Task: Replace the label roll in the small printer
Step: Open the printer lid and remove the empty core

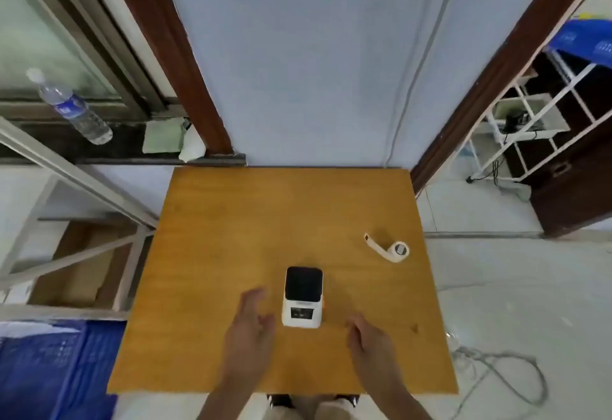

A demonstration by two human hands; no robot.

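A small white printer [303, 297] with a dark lid stands on the wooden table [251, 221], near the front middle; its lid is down. A white label roll [398, 251] lies on its side at the right of the table, a short strip of labels trailing off to its left. My left hand [248, 327] hovers just left of the printer, fingers loosely spread, holding nothing. My right hand [369, 340] hovers just right of the printer's front, fingers relaxed, holding nothing. Neither hand touches the printer.
A water bottle [71, 108] stands on the window sill at far left, with a green cloth [162, 136] beside it. Blue crates [49, 370] sit at lower left. A white rack [530, 121] stands at right, and loose cable [496, 366] lies on the floor.
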